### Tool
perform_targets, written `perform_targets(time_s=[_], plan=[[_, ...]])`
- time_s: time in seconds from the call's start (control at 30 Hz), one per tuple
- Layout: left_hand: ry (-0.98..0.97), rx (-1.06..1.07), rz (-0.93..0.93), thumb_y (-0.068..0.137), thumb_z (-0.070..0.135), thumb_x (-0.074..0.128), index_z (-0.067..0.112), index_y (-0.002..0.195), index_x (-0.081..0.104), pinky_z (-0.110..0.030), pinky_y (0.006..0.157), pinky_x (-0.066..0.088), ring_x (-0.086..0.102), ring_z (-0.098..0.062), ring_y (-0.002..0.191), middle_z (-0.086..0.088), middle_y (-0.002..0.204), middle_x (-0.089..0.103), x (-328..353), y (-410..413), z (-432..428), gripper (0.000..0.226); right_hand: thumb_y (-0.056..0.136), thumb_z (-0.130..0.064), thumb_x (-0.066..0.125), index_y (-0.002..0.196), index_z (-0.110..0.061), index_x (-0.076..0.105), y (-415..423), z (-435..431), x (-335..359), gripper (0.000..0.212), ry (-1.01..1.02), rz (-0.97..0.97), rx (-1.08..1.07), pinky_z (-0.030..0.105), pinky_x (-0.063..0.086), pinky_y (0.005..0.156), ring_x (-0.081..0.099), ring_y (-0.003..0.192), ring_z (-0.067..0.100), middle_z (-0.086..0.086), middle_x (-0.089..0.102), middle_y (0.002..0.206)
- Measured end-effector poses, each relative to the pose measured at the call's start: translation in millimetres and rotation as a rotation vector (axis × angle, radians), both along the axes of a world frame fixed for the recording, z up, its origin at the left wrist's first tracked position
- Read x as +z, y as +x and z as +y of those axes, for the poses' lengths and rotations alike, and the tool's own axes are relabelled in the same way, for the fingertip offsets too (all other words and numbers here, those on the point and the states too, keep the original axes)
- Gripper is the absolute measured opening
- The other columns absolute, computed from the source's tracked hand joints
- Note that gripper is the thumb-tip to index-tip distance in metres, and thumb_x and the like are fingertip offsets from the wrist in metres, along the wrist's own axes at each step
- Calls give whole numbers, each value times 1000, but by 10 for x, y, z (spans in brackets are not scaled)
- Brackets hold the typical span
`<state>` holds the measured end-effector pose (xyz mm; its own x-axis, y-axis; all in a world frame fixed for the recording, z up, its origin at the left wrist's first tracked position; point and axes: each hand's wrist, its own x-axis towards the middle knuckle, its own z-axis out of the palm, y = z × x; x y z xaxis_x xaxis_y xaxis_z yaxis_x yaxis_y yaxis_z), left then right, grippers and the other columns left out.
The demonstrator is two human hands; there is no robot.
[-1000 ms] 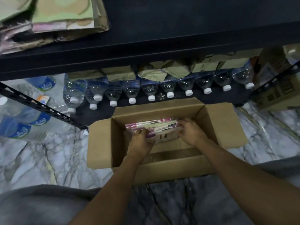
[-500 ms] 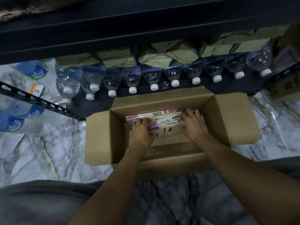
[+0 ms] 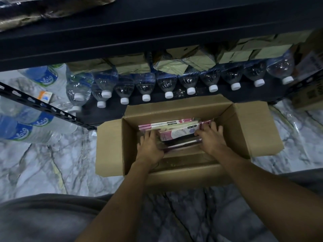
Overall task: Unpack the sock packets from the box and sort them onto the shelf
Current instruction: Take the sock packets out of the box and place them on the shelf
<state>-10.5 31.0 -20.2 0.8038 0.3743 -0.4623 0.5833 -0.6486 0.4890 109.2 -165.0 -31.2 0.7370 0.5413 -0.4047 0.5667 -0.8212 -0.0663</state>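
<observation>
Both grips clasp the packets (image 3: pixel 176 130) from either end, left hand (image 3: pixel 150 147) and right hand (image 3: pixel 212 140) inside the box (image 3: pixel 251 130). Packets look light, slick and floppy; hold the bundle by its short ends.

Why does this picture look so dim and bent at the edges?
Head view: lighting is low, so the hands and sock packets inside the box look murky; the wide lens bows the dark shelf edge; the water bottles and marble floor catch faint glare.
</observation>
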Motion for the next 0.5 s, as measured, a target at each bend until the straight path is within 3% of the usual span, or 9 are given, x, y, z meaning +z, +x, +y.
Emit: perform_targets(time_s=[0.1,0.2,0.33,0.5], plan=[[2,13,-21,80,34,72,27,135,39,-51,112,25,32,-28,134,-1,145,38,-22,23,7,65,84,-28,64,95,-28,70,0,38,22,13,-5,9,3,48,22,108,27,130,25,0,46,139],[76,-19,-63,89,27,60,25,134,44,-46,107,30,35,-26,131,-2,142,43,-66,82,6,47,86,-27,62,99,-26,70,6,-13,23,16,-7,63,-37,51,21,112,28,135,24,2,49,136],[246,-181,-71,92,29,56,23,138,46,-46,104,35,37,-26,130,-2,142,43,-137,176,-33,47,89,-31,58,105,-24,67,52,-162,33,20,-9,87,-73,47,25,109,36,128,22,2,56,125],[317,-237,-44,97,33,47,23,133,53,-45,102,36,42,-27,125,-3,136,49,-162,274,-56,39,88,-32,59,111,-21,65,107,-294,63,26,-38,96,-107,41,29,105,39,126,24,6,57,124]])
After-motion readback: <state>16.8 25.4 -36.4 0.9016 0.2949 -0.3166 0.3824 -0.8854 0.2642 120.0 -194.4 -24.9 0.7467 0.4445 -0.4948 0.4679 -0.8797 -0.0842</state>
